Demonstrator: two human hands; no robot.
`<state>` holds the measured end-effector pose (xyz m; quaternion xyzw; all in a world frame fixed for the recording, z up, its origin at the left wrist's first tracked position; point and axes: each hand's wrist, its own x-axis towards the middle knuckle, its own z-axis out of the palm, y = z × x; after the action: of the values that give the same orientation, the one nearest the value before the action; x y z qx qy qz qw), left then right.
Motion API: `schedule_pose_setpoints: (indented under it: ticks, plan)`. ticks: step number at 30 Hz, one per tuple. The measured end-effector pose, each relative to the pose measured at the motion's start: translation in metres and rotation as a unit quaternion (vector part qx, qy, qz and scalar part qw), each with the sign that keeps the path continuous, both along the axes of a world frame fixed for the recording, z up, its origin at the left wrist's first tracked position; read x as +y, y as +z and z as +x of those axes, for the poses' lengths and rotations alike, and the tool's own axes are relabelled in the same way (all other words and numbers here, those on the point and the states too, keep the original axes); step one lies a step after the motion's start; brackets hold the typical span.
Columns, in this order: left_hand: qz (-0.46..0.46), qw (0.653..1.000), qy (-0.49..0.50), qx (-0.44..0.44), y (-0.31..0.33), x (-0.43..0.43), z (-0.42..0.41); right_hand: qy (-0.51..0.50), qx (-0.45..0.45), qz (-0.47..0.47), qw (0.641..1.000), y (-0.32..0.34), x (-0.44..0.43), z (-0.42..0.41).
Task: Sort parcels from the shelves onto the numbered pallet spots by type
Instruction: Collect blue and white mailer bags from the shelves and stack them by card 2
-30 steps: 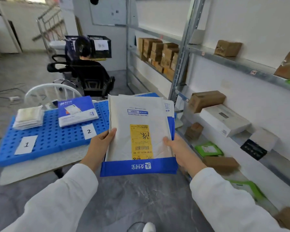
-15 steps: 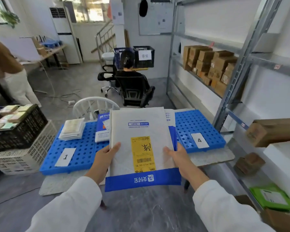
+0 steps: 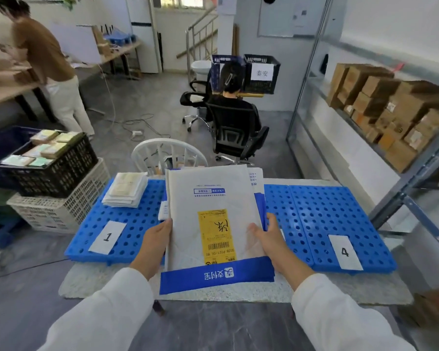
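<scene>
Left hand (image 3: 155, 243) and right hand (image 3: 269, 236) grip flat white-and-blue mailers (image 3: 213, 198) by side edges, thumbs on top. Mailers held over middle of blue pallet (image 3: 322, 211), hiding middle spots. Label 1 (image 3: 107, 236) near left, label 4 (image 3: 345, 252) near right. Pale packet stack (image 3: 126, 190) at far end of spot 1. White chair (image 3: 167, 152) just beyond pallet, seated person (image 3: 232, 107) farther. Stacked crates (image 3: 58, 188) left; shelf of brown boxes (image 3: 390, 115) right.

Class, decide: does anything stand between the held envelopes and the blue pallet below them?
Nothing visible blocks the way. The left hand and right hand hold the envelopes above the blue pallet; only a similar envelope peeks out underneath. The rest is hidden.
</scene>
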<state>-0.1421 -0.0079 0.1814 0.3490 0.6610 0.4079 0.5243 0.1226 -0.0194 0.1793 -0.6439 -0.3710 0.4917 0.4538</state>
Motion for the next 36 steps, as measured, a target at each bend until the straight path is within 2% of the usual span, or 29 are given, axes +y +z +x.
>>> schedule_pose_setpoints:
  ticks: [3,6,10,18,26,31,36]
  plan:
    - [0.046,0.998,-0.002,0.035,-0.005,0.032,-0.014,0.017,-0.029,-0.013,0.999,0.002,0.041,-0.017]
    - [0.062,0.997,0.000,0.051,-0.017,0.073,-0.033,0.032,-0.014,-0.029,0.999,-0.004,0.085,-0.035]
    - [0.065,0.995,0.013,0.076,-0.026,0.131,-0.055,0.038,0.018,-0.050,0.998,-0.017,0.135,-0.059]
    - [0.016,0.995,-0.015,0.102,-0.068,0.236,-0.086,0.021,0.002,-0.078,0.997,-0.038,0.224,-0.095]
    - [-0.005,0.995,-0.057,0.084,-0.112,0.295,-0.098,0.011,-0.037,-0.118,0.992,-0.074,0.288,-0.113]
    - [-0.016,0.989,-0.127,0.073,-0.128,0.318,-0.102,0.002,-0.062,-0.138,0.988,-0.092,0.315,-0.118]
    - [-0.032,0.986,-0.144,0.081,-0.148,0.329,-0.109,0.032,-0.103,-0.161,0.981,-0.110,0.331,-0.112]
